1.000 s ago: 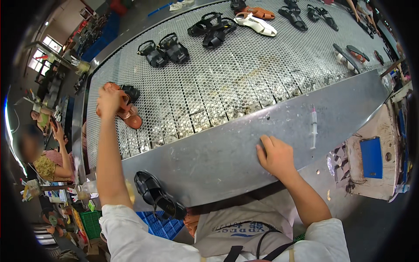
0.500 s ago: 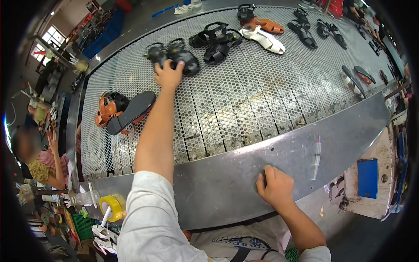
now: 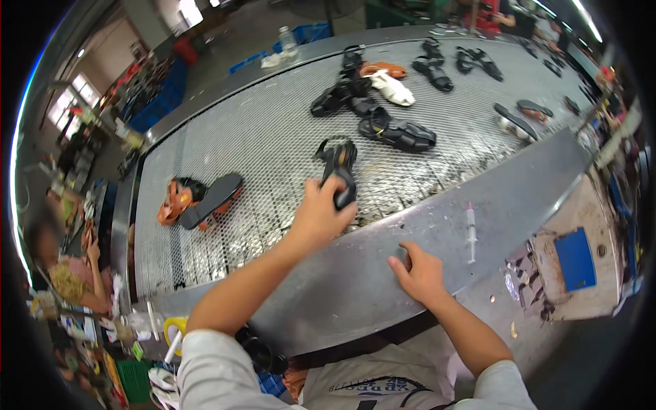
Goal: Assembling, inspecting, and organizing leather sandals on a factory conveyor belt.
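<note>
Head view: the left hand reaches out over the ledge to the mesh, while the right hand stays low, nearer the body.
Left fingers: bent round the toe of a black sandal, thumb on one side and fingers on the other, with little gap left.
Black sandal: over the near part of the mesh, its toe toward the person and its straps pointing away.
Right fingers: loosely curled over the ledge, thumb and forefinger a little apart; a dark patch between them could be shadow or a small thing, so I cannot tell whether they hold anything.
Beyond the left hand: a second sandal, also black, lies on the mesh, and past it a black cluster with a white sandal just beside.
Left on the mesh: an orange sandal, with an upturned sandal next to it, dark sole up.
Right of the right hand: a syringe lies on the ledge, well apart from the fingers.
Lower left: yellow tape shows near the left sleeve.
Far left: a seated co-worker in a checked top.
</note>
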A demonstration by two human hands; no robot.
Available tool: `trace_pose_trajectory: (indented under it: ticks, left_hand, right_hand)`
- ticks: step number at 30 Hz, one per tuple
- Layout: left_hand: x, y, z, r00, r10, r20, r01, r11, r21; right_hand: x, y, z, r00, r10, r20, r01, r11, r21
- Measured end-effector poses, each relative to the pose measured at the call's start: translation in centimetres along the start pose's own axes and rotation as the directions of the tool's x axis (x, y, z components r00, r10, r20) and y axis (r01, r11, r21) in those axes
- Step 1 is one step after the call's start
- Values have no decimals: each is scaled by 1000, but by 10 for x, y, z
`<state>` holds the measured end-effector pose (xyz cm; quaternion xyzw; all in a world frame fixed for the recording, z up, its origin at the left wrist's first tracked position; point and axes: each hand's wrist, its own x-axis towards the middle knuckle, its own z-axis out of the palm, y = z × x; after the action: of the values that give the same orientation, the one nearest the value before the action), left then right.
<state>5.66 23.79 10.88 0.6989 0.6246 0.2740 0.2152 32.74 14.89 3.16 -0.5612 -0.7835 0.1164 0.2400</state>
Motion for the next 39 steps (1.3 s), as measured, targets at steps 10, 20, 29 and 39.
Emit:
trace_pose_trajectory:
  ticks: [10, 20, 29, 39]
  left_hand:
    - [-278, 91, -4, 973, -86, 214, 208, 731, -650]
    - [-317, 19, 79, 714, -414, 564, 635, 46, -771]
    - [-383, 3, 109, 524, -580, 623, 637, -219, -739]
    - [-337, -11, 110, 291, -589, 754, 684, -423, -594]
  right_hand:
    - [-58, -32, -29, 791, 29, 611, -607, 161, 778]
    - [-75, 8, -59, 360, -478, 801, -176, 808, 562]
    - [-141, 26, -85, 279, 146, 949, -802, 579, 147]
    - [-129, -8, -40, 863, 293, 413, -471, 763, 443]
